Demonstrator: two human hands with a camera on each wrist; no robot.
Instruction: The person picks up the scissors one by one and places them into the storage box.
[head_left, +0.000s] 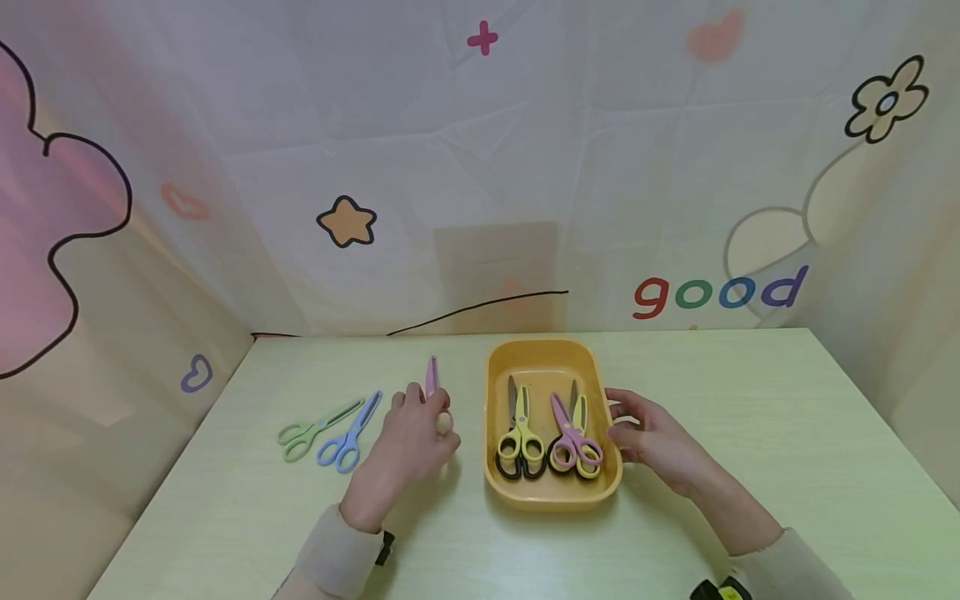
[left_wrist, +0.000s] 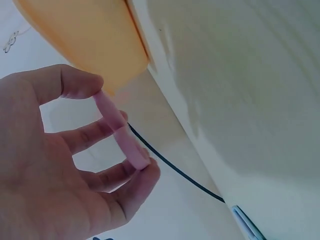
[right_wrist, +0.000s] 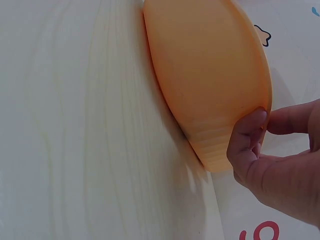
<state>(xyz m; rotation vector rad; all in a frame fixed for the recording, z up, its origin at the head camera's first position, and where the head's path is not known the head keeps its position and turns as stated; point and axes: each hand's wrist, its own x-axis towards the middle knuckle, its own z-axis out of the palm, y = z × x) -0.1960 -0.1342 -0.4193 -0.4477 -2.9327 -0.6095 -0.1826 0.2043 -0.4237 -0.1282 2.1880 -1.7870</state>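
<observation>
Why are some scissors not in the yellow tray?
Two pairs, green scissors and blue scissors, lie on the table left of the tray. The left hand holds pink scissors. Nothing looks broken or spilled.

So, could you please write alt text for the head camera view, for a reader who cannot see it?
A person's left hand holds pink scissors above a pale green table, while the right hand grips the rim of an orange tray holding yellow and pink scissors. Green scissors and blue scissors lie to the left.
</observation>
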